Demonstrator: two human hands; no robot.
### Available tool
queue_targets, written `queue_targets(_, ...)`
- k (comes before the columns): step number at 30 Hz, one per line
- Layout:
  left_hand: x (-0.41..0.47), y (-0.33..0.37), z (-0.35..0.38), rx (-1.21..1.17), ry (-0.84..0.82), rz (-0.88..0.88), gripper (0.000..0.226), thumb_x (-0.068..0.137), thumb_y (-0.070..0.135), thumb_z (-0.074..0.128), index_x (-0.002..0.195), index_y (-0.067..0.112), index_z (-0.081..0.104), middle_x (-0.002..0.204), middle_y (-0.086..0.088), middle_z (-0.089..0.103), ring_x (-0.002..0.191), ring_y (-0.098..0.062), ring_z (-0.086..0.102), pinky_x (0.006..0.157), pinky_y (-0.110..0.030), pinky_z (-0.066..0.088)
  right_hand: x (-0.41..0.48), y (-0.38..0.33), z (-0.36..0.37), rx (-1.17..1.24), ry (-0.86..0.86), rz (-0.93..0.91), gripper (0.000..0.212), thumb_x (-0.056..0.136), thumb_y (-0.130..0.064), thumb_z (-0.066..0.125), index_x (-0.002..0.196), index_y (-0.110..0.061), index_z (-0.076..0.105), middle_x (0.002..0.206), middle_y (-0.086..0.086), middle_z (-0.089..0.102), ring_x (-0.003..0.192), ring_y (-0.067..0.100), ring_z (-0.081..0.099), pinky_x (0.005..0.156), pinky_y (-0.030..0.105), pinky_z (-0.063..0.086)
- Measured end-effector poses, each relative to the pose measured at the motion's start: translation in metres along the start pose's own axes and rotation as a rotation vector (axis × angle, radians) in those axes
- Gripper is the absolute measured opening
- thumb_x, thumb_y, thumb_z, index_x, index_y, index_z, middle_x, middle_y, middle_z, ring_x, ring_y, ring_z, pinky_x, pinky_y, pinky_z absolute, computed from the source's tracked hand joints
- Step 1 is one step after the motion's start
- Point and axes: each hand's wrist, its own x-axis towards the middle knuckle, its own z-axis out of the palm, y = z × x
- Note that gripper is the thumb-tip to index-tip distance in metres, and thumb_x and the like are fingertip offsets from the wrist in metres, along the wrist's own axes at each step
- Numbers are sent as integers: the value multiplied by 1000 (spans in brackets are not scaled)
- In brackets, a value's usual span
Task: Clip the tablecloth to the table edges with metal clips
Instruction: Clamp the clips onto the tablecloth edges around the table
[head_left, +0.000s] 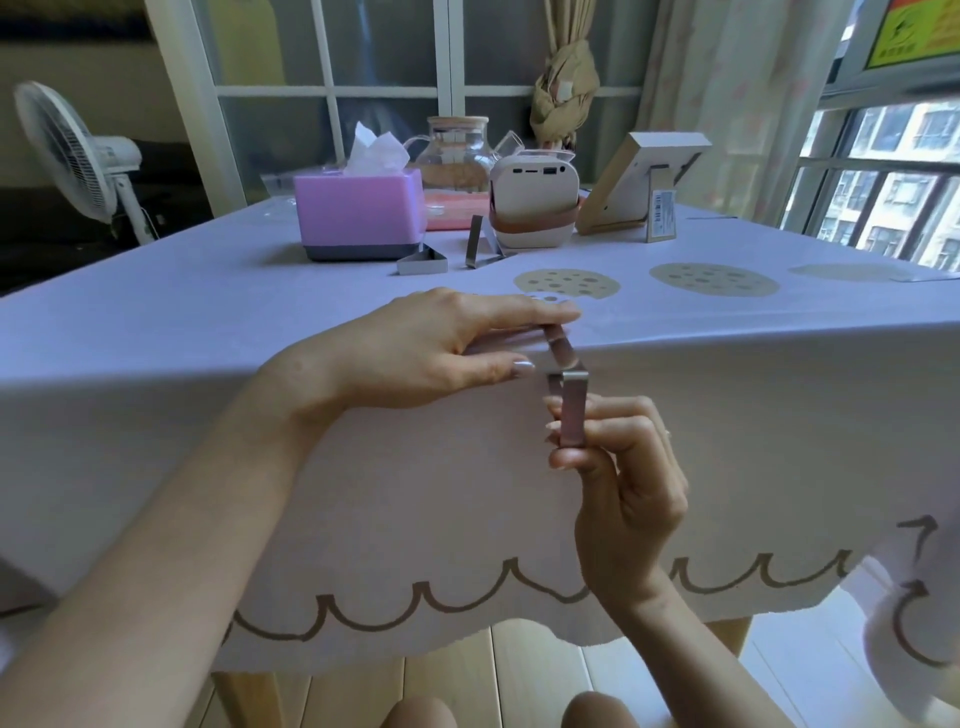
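The lilac tablecloth (208, 322) drapes over the bench (244, 701), its scalloped hem hanging in front. The left hand (415, 353) rests on the near edge, fingers straight, pressing the cloth. The right hand (618, 478) has its fingers clamped on the metal clip (571, 410), which straddles that edge. Two spare clips (423, 261) lie beside the tissue box (358, 213).

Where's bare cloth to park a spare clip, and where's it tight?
Bare: the wide stretch of tablecloth left of the left hand, between the tissue box and the near edge; also the strip right of the held clip, between the dotted circles and the edge. Crowded: far middle, where spare clips, white device and photo frame bunch.
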Motion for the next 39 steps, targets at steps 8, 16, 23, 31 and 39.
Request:
queue_targets(8,0,2,1,53,0,-27,48,93,35,50,140,34,40,146,21,36,134,5,30,113,-32,29,2,11,5,-28,4,39,33,93,-29,56,73,-3,57,77,4,60,72,19,58,66,25,43)
queue_targets(16,1,9,0,85,8,-86,64,79,58,58,137,41,40,143,29,34,133,9,29,113,-29,28,10,12,3,-118,-38,-14,24,84,-14,64,65,1,63,77,4,65,74,25,58,73,27,39)
queue_targets(23,3,10,6,131,98,-127,78,64,76,52,134,44,42,138,30,41,130,3,37,108,-36,36,21,4,-8,-352,-66,-144,11,80,-32,69,78,-22,72,98,0,56,93,24,49,84,26,33)
queue_targets(31,3,9,8,87,183,-120,75,62,78,49,125,38,55,131,26,52,122,4,47,104,-35,41,49,-3,-17,-411,-206,-157,33,79,-37,69,99,-12,62,115,-2,63,113,15,56,112,52,24)
queue_targets(39,3,13,9,50,217,-128,70,62,72,61,121,34,60,126,24,56,117,9,49,104,-26,41,57,-7,-23,-470,-274,-71,37,77,-45,64,90,-12,56,106,-9,66,96,14,57,93,29,32)
